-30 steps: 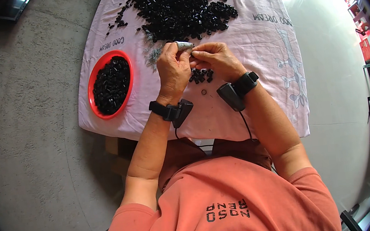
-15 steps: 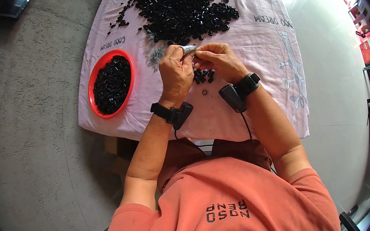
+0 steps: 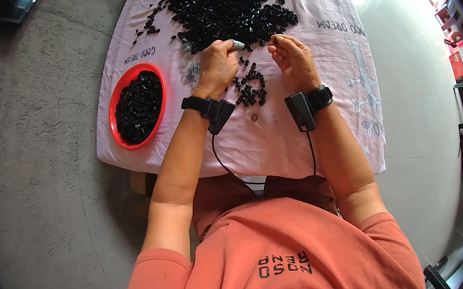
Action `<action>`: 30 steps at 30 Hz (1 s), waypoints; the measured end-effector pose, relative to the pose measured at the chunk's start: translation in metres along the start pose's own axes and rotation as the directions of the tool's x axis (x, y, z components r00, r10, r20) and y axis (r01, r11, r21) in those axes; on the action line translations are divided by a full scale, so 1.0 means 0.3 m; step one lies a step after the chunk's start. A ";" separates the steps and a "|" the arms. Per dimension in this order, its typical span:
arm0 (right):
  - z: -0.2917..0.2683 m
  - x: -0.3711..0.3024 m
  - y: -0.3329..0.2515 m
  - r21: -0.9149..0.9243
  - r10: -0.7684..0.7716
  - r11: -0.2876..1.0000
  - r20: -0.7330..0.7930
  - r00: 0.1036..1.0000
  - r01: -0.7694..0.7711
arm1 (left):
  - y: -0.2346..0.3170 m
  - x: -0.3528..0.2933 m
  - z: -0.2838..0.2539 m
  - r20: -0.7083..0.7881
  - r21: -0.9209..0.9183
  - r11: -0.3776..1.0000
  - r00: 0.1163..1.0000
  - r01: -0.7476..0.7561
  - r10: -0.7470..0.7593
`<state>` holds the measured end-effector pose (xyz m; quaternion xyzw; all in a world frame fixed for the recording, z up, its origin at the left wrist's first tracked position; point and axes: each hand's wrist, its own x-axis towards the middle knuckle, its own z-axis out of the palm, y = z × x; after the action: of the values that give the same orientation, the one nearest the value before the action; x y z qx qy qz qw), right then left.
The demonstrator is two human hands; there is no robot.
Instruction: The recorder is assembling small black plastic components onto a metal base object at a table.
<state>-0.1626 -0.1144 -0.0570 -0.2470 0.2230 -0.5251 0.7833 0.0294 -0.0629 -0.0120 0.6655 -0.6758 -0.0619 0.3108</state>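
My left hand (image 3: 218, 66) is closed around a grey, tapered object (image 3: 238, 45) whose tip sticks out past the thumb side; its kind is unclear. To its right, my right hand (image 3: 295, 60) is raised with thumb and forefinger pinched together. Something small and dark shows at those fingertips, too small to name. Between and below the hands lies a loose group of small black cylindrical pieces (image 3: 249, 88). A large heap of similar black pieces (image 3: 222, 11) spreads just beyond both hands.
A red oval basin (image 3: 115, 130) filled with black pieces stands at the table's left. Grey stringy scraps (image 3: 190, 72) lie beside my left hand. A small dark ring (image 3: 254, 117) rests on the pink cloth (image 3: 338, 132). Cables hang from both wrist straps.
My hands have drawn apart and moved slightly farther off. The right has swung right, away from the grey object, which stays in the left. More of the small black group is now visible.
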 end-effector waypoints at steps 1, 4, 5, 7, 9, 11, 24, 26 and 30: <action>-0.001 0.001 -0.002 -0.001 -0.001 1.000 0.003 1.000 0.001 | 0.008 0.014 0.011 0.000 0.023 1.000 1.000 -0.021 0.021; 0.002 -0.004 0.008 -0.021 -0.008 1.000 0.023 1.000 0.009 | 0.026 0.043 0.036 0.020 0.068 0.997 0.999 -0.035 0.034; 0.004 -0.004 0.010 -0.020 -0.010 1.000 0.021 1.000 0.011 | 0.029 0.050 0.045 0.030 0.092 0.995 0.999 -0.034 0.032; 0.008 -0.004 0.011 -0.016 -0.014 1.000 0.017 1.000 0.014 | 0.026 0.061 0.065 0.029 0.126 0.991 0.999 -0.041 0.037; 0.014 -0.008 0.012 -0.021 -0.020 1.000 0.031 0.999 0.021 | 0.016 0.064 0.085 0.006 0.146 0.988 0.999 -0.052 0.052; 0.013 -0.012 0.009 -0.027 -0.023 0.999 0.036 0.999 0.024 | 0.019 0.060 0.084 0.026 0.130 0.990 0.999 -0.049 0.046; 0.034 -0.027 0.006 -0.130 -0.018 0.991 0.036 0.999 0.023 | 0.000 0.005 0.028 0.002 0.012 1.000 1.000 -0.029 0.029; 0.037 -0.029 0.007 -0.127 -0.024 0.992 0.035 0.999 0.028 | -0.006 0.006 0.029 -0.011 0.013 1.000 1.000 -0.007 0.007; 0.035 -0.027 0.010 -0.118 -0.032 0.992 0.041 0.999 0.037 | 0.019 0.021 0.042 -0.017 0.017 1.000 1.000 -0.002 0.003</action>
<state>-0.1568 -0.1042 -0.0499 -0.3072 0.2343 -0.5195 0.7621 0.0185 -0.0724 -0.0172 0.6677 -0.6745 -0.0501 0.3109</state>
